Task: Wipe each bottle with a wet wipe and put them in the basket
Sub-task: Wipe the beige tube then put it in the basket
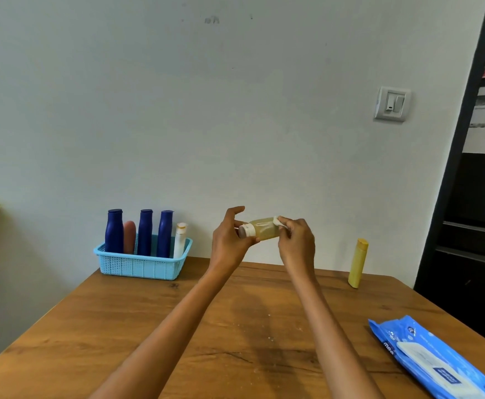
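Bottle of pale yellow liquid (264, 228), small and clear with a white cap collar and a darker cap end, lies on its side in the air above the far edge of the wooden table (235, 326), held between both hands. The left hand (229, 240) pinches the cap end, thumb below and fingers curled above it. The right hand (296, 243) has its fingers bent around a small white wet wipe (278, 221), pressing it against the bottle's base end; how much of the wipe is folded into the palm is hard to tell.

At the far left corner of the table stands a light blue plastic basket (143, 266). Upright inside it are three dark blue bottles (145, 233), a pinkish bottle (129, 237) between the first and second of them, and a white bottle (180, 240) with a pale orange cap at the basket's right end, leaning slightly.

Near the far right edge of the table a yellow bottle (358, 263) stands alone, tilted a little in this wide view, well apart from the basket. At the near right corner lies a blue pack of wet wipes (437, 361) with a white flap on top, flat on the wood and partly cut off by the frame.

A light switch (392, 103) is mounted on the pale wall (206, 110) behind the table.
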